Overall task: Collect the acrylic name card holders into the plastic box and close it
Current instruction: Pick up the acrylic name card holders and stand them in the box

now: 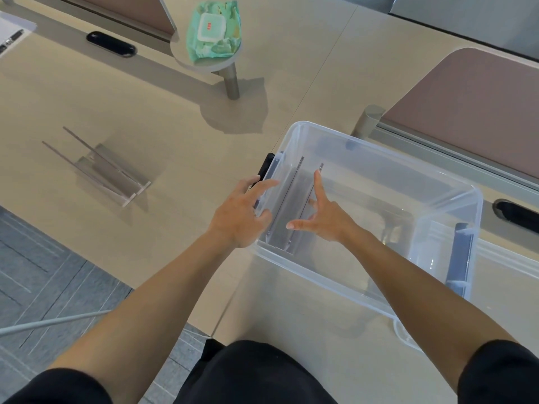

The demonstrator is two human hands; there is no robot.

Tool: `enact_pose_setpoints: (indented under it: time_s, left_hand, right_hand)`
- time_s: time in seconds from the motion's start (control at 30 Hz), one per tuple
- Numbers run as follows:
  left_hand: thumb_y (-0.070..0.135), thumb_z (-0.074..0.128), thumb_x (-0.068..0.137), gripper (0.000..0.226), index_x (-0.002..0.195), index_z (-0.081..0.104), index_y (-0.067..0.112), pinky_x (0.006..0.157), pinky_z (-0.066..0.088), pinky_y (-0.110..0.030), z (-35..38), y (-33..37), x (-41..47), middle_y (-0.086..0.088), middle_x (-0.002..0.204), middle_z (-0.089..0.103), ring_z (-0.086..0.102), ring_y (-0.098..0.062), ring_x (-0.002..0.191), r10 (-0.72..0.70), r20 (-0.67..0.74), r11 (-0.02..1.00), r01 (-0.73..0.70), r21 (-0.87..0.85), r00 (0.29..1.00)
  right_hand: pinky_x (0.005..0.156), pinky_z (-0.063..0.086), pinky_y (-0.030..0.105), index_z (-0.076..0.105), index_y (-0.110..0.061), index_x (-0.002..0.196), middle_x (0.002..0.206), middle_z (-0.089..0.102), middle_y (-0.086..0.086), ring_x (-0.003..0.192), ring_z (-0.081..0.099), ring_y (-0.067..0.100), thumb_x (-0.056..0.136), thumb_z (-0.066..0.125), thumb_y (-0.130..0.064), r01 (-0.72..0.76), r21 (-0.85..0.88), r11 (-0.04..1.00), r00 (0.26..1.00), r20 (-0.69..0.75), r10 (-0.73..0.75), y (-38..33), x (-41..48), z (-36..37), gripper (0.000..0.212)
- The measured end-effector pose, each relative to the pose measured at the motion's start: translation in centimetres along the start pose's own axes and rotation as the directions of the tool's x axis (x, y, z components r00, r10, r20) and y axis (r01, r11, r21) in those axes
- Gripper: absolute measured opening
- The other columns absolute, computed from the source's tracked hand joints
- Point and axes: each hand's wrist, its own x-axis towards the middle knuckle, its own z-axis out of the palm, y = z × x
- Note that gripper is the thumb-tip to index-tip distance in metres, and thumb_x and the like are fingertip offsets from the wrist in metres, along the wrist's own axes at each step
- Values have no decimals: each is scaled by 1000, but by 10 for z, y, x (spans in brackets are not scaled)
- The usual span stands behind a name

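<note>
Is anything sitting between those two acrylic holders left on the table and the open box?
Nothing visible: bare table lies between the acrylic holders and the plastic box, whose top is open.

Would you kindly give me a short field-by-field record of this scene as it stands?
box: clear plastic box on the table, open, no lid on
inside: boxed holders upright at its left end
outside: two loose holders on the table, left of box
left hand: at box's left rim, grip unclear
right hand: inside box, fingers spread, index against a holder
other: wet wipes pack on a round shelf
</note>
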Motion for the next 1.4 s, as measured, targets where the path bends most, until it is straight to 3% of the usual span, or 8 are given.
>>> enact_pose_setpoints:
  time_s: [0.27, 0.63, 0.77, 0.9, 1.03, 1.23, 1.33, 1.4]
  left_hand:
    - [26, 57, 86, 57, 131, 38, 54, 82, 56, -38, -1, 0, 0, 20, 138, 33, 55, -4, 90, 4, 10, 1000, -4, 5, 1000]
    - [25, 56, 85, 58, 132, 39, 53, 84, 55, -38, -2, 3, -1, 21, 137, 33, 56, -5, 91, -6, 11, 1000, 6, 8, 1000]
    - [26, 56, 84, 59, 132, 38, 54, 83, 55, -38, -1, 2, 0, 21, 138, 32, 56, -4, 91, -11, 20, 1000, 11, 14, 1000]
    - [24, 57, 84, 60, 132, 37, 54, 84, 55, -38, -1, 2, 0, 20, 138, 33, 57, -5, 92, -3, 19, 1000, 2, 17, 1000]
    - [24, 57, 86, 59, 134, 37, 52, 83, 56, -37, -1, 3, 0, 20, 138, 33, 56, -6, 92, 1, 25, 999, -2, 37, 1000]
    - [25, 57, 86, 59, 135, 38, 51, 84, 56, -37, -2, 3, 0, 18, 139, 34, 56, -7, 93, 0, 29, 999, -1, 43, 1000]
    - [30, 58, 86, 58, 136, 35, 48, 91, 53, -41, -3, 7, 0, 10, 144, 33, 54, -15, 108, 8, 27, 991, -12, 130, 1000]
    - [37, 59, 86, 58, 139, 36, 41, 102, 44, -45, -3, 11, 0, -3, 150, 30, 40, -29, 127, 28, 1, 961, -27, 277, 1000]
  right_hand:
    - [105, 46, 54, -33, -62, 136, 165, 16, -1, 137, 48, 30, 50, 79, -78, 15, 61, 998, 1000, -19, -14, 2, 2, 3, 142]
    - [105, 47, 53, -32, -59, 138, 164, 20, -1, 138, 47, 29, 56, 81, -72, 17, 65, 998, 1000, -25, -16, 1, 1, 2, 141]
    - [106, 45, 53, -32, -57, 140, 163, 24, 1, 131, 54, 30, 61, 80, -68, 13, 49, 999, 1000, -20, -12, 2, 1, 3, 138]
    - [107, 45, 55, -32, -57, 140, 165, 18, -4, 140, 44, 30, 61, 81, -68, 35, 57, 998, 998, -45, -33, 4, 2, 5, 138]
    - [107, 45, 54, -32, -55, 141, 165, 20, -1, 136, 49, 29, 64, 81, -64, 34, 47, 998, 999, -39, -32, 5, 3, 5, 137]
    - [107, 45, 54, -31, -55, 142, 165, 17, -4, 141, 42, 30, 64, 81, -64, 37, 44, 998, 998, -55, -34, 6, 4, 5, 136]
    - [110, 41, 51, -27, -47, 148, 163, 27, 0, 140, 43, 30, 70, 79, -61, 17, 0, 1000, 999, -45, -16, -1, -4, 0, 132]
    - [109, 43, 48, -9, -42, 155, 155, 42, 3, 136, 48, 28, 76, 73, -62, -7, -74, 997, 997, -79, 2, -7, -15, -10, 115]
